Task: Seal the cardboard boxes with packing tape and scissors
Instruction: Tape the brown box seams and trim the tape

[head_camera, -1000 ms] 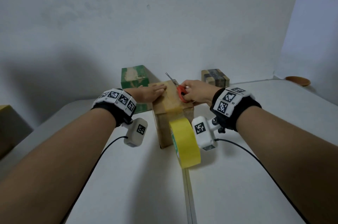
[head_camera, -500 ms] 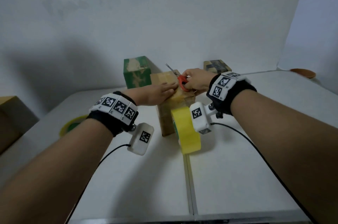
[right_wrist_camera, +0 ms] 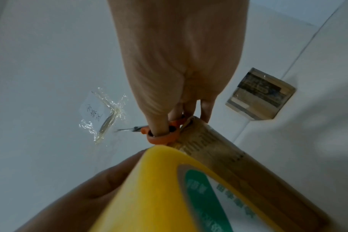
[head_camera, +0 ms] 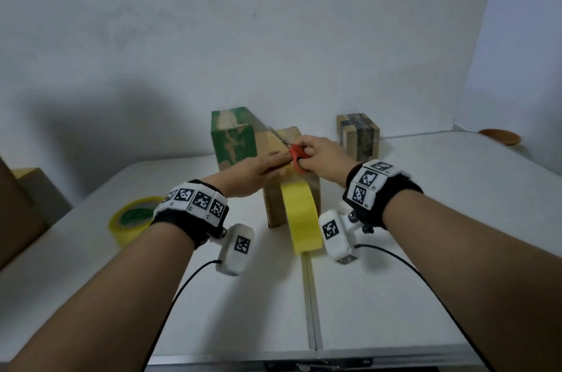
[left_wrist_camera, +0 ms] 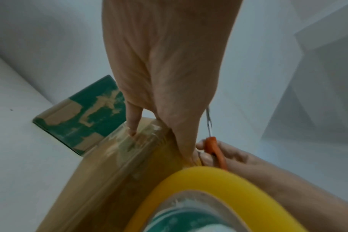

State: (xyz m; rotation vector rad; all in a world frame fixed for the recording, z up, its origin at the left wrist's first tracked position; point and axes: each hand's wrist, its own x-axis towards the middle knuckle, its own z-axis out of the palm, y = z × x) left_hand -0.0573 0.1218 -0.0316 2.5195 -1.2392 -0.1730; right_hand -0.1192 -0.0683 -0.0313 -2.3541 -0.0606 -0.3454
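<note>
the left hand (head_camera: 258, 168) lies flat on top of the brown cardboard box (head_camera: 275, 204), fingers straight. just right of it, the right hand (head_camera: 319, 156) grips orange-handled scissors (head_camera: 296, 156), blades pointing away. a yellow tape roll (head_camera: 302, 216) hangs against the box front below both hands, between the wrists.

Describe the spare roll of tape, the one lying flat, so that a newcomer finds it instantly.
Start at the plain brown cardboard box under both hands mid-table, then look left past the left wrist. The flat-lying yellowish tape roll with a green core rests there; the other yellow roll stands on edge against the box.
</note>
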